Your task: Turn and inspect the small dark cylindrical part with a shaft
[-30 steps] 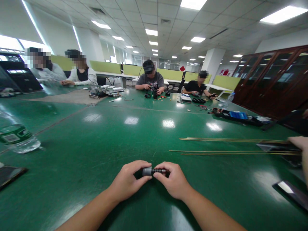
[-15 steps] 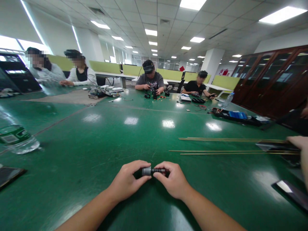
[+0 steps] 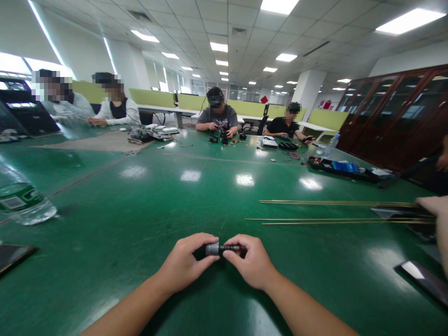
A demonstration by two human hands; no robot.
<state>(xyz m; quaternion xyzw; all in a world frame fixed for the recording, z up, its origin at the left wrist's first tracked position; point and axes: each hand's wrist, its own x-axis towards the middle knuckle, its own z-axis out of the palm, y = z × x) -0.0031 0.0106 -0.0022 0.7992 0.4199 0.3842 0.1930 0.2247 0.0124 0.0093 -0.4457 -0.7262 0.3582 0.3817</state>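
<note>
Between my two hands lies a small cylindrical part in line from left to right, with a wide grey end (image 3: 212, 249) and a narrower black ribbed shaft (image 3: 230, 248). My left hand (image 3: 183, 262) is closed round the grey end, thumb below and fingers above. The thumb and index finger of my right hand (image 3: 252, 262) pinch the ribbed shaft. Its far right tip is partly hidden by my right fingers. Both hands are close over the green tabletop (image 3: 196, 205); I cannot tell whether the part touches it.
Thin brass-coloured rods (image 3: 315, 219) lie to the right, beside another person's hand (image 3: 433, 206). A phone (image 3: 422, 282) is at the right, a dark flat device (image 3: 16, 256) and a water bottle (image 3: 26, 203) at the left. Co-workers sit across the table behind parts and tools.
</note>
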